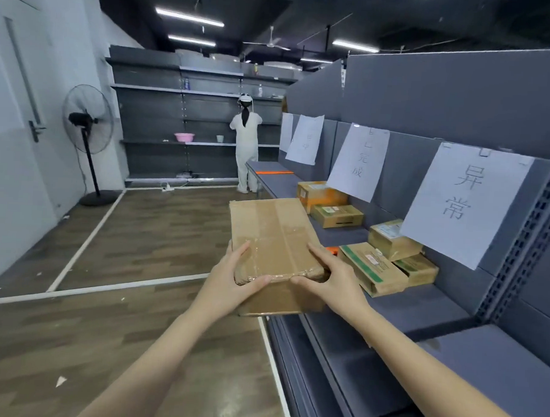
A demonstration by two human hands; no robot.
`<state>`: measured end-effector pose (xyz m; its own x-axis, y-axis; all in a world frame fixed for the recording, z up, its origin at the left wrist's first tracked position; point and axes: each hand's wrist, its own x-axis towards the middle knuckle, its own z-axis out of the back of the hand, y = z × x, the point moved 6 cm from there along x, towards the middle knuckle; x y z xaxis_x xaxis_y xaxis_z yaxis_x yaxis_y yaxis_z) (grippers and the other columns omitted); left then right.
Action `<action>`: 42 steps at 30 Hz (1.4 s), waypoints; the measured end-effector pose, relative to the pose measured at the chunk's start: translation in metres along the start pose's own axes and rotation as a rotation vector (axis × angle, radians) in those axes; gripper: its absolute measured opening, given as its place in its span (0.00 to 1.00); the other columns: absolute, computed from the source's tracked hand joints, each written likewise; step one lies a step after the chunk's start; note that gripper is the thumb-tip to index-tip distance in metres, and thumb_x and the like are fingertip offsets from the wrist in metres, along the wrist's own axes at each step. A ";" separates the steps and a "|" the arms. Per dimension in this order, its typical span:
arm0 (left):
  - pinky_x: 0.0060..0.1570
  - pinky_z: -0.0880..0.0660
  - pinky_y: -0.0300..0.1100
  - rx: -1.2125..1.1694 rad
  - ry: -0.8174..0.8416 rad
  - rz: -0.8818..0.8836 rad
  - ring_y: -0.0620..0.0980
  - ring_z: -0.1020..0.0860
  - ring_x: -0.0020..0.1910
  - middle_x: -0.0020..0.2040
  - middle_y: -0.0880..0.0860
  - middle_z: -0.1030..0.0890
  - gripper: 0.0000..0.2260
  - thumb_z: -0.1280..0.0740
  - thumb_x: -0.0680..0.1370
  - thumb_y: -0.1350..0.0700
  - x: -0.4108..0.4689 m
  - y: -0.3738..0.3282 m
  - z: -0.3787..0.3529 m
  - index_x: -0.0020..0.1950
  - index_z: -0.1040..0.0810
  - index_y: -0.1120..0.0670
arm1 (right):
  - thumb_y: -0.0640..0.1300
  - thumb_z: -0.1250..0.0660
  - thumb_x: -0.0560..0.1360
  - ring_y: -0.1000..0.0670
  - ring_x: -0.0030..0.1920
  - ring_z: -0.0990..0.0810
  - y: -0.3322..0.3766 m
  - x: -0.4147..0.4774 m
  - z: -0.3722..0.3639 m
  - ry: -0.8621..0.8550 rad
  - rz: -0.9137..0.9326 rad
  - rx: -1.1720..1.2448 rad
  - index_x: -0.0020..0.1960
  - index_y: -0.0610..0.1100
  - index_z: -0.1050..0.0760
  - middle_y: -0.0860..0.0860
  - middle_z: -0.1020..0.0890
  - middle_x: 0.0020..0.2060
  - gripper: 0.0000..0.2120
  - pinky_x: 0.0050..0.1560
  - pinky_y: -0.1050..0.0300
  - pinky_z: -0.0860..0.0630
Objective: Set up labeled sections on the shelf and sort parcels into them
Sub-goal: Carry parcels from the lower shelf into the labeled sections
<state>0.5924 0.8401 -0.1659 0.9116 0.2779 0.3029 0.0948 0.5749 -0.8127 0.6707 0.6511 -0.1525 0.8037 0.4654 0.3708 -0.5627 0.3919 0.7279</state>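
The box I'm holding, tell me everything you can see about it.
The cardboard box is flat and brown, sealed with clear tape along its middle seam and across its near end. No label shows on top. Its near corners look dented. The left hand and right hand grip that end, holding it about level beside the grey shelf.
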 end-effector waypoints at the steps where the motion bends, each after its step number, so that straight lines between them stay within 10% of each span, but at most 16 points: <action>1: 0.71 0.38 0.48 -0.001 -0.013 0.007 0.46 0.39 0.73 0.74 0.48 0.37 0.40 0.28 0.66 0.37 0.017 0.012 0.011 0.74 0.38 0.45 | 0.49 0.24 0.67 0.62 0.64 0.34 0.002 0.022 -0.013 0.013 0.006 0.017 0.72 0.47 0.35 0.62 0.32 0.62 0.36 0.54 0.82 0.41; 8: 0.71 0.39 0.44 0.048 -0.073 0.042 0.44 0.38 0.72 0.74 0.47 0.36 0.36 0.27 0.70 0.45 0.113 0.084 0.081 0.74 0.38 0.47 | 0.49 0.24 0.66 0.65 0.62 0.34 0.007 0.143 -0.095 0.060 0.026 0.106 0.72 0.47 0.34 0.61 0.31 0.63 0.37 0.52 0.85 0.40; 24: 0.70 0.38 0.43 0.100 -0.131 0.085 0.45 0.37 0.72 0.71 0.49 0.32 0.38 0.28 0.69 0.43 0.318 0.221 0.131 0.74 0.37 0.53 | 0.56 0.23 0.63 0.54 0.70 0.33 -0.058 0.385 -0.224 0.161 0.042 0.143 0.72 0.49 0.36 0.52 0.31 0.71 0.42 0.70 0.50 0.33; 27: 0.71 0.38 0.44 0.132 -0.136 0.068 0.45 0.38 0.73 0.71 0.48 0.32 0.38 0.29 0.69 0.41 0.392 0.249 0.133 0.74 0.37 0.53 | 0.53 0.23 0.63 0.55 0.69 0.33 -0.082 0.459 -0.240 0.142 0.048 0.146 0.72 0.48 0.35 0.52 0.31 0.70 0.41 0.70 0.52 0.34; 31: 0.57 0.37 0.22 0.119 -0.145 0.025 0.29 0.32 0.60 0.58 0.31 0.32 0.26 0.27 0.71 0.49 0.498 0.267 0.140 0.64 0.36 0.35 | 0.54 0.22 0.62 0.57 0.69 0.33 -0.104 0.562 -0.248 0.102 0.047 0.140 0.71 0.49 0.34 0.54 0.29 0.69 0.41 0.70 0.59 0.36; 36: 0.63 0.33 0.34 0.077 -0.092 -0.027 0.38 0.31 0.65 0.66 0.40 0.30 0.34 0.27 0.69 0.42 0.626 0.288 0.141 0.72 0.34 0.48 | 0.54 0.23 0.64 0.58 0.69 0.33 -0.131 0.673 -0.248 0.055 0.015 0.129 0.72 0.49 0.34 0.55 0.30 0.69 0.40 0.70 0.58 0.36; 42: 0.65 0.30 0.44 -0.031 0.021 -0.065 0.38 0.29 0.65 0.68 0.40 0.30 0.39 0.29 0.66 0.35 0.740 0.312 0.105 0.73 0.34 0.47 | 0.45 0.22 0.66 0.74 0.47 0.29 -0.175 0.750 -0.226 -0.069 -0.050 0.073 0.68 0.48 0.29 0.77 0.33 0.49 0.33 0.49 0.82 0.35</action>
<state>1.2543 1.3057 -0.1428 0.9114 0.2243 0.3450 0.1658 0.5673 -0.8067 1.3281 1.1111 -0.1325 0.8432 0.3897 0.3702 -0.5081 0.3530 0.7857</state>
